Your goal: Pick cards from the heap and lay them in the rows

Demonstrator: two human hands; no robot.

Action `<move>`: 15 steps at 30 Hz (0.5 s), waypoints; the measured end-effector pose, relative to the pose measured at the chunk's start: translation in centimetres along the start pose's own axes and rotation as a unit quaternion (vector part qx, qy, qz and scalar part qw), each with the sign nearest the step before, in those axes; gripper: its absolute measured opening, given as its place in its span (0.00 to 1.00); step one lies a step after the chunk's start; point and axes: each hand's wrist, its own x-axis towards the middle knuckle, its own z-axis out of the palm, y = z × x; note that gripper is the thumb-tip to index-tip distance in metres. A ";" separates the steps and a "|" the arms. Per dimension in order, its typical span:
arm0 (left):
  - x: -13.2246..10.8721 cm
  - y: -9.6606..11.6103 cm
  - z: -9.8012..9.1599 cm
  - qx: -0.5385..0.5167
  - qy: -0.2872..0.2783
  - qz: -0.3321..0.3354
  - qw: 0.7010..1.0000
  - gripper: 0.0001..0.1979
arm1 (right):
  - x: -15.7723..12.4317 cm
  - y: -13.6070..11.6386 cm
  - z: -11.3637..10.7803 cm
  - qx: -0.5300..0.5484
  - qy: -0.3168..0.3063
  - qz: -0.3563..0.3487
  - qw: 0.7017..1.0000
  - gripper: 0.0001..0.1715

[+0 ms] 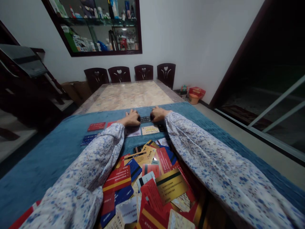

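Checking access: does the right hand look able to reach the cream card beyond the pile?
Probably yes: the cream card lies uncovered near the right hand, though that hand seems to touch a black card.

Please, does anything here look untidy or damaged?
The heap of cards in the foreground looks untidy: they overlap at many angles, while the red card and blue card at left lie apart. I see no clear damage.

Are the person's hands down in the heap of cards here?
No, the left hand and right hand are both beyond the heap of cards, with a black card visible between them.
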 end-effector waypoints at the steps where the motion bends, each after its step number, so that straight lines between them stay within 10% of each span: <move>1: 0.0 0.0 0.0 -0.003 0.002 0.002 1.000 0.18 | 0.0 0.0 0.0 0.001 0.000 -0.001 1.000 0.27; 15: -0.2 -0.3 0.2 0.005 0.023 0.009 1.000 0.19 | -0.2 0.8 0.1 0.001 0.017 0.000 1.000 0.37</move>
